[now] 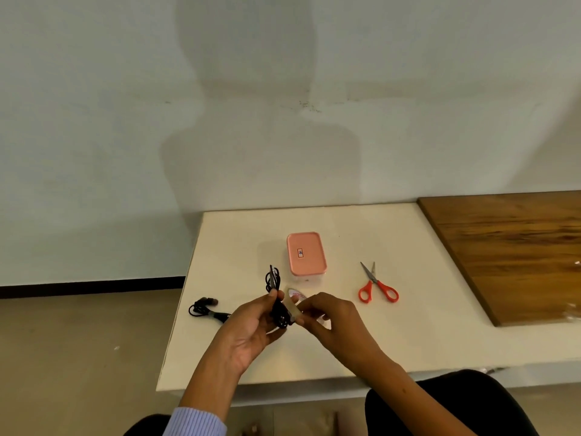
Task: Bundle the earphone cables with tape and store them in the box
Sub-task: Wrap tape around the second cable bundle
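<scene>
Black coiled earphone cable [274, 297] is held upright above the white table [393, 335], gripped by the left hand [251, 325], fingers curled round its lower part. Beside it, the right hand [330, 319] pinches a strip of pale translucent tape [290, 305] against the bundle. Behind the hands sits the small rectangular plastic box with a pink lid [306, 253]; the lid is on, contents hidden. A second black earphone cable [204, 307] lies at the table's left edge; red-handled scissors [377, 286] lie to the right
</scene>
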Demonstrator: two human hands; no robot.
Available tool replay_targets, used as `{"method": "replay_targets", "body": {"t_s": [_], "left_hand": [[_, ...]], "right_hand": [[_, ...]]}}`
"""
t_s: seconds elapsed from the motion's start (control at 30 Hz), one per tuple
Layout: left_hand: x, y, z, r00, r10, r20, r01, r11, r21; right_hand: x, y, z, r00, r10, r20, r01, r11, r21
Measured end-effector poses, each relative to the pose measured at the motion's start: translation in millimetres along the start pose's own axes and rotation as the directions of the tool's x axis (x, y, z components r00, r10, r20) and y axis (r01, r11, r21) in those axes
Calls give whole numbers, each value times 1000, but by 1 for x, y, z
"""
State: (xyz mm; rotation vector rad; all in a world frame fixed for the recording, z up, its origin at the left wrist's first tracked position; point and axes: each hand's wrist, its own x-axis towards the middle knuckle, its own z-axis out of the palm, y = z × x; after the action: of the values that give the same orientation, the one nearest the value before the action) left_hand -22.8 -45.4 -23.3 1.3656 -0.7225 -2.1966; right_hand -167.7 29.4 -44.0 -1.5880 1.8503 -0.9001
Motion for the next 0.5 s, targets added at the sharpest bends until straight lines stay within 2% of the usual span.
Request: {"method": "replay_targets", "body": {"t_s": [0.1, 0.27, 0.5], "left_hand": [[0, 1, -4, 1000, 14, -10, -14, 998, -57], [-4, 12, -14, 998, 7, 61, 8, 970, -244], [-5, 14, -17, 997, 12, 72, 6, 968, -250]], "right_hand": [[1, -6, 1, 998, -45, 33, 44, 999, 16], [6, -5, -17, 994, -79, 77, 80, 997, -9], [11, 3, -35, 985, -132, 110, 131, 991, 14]]}}
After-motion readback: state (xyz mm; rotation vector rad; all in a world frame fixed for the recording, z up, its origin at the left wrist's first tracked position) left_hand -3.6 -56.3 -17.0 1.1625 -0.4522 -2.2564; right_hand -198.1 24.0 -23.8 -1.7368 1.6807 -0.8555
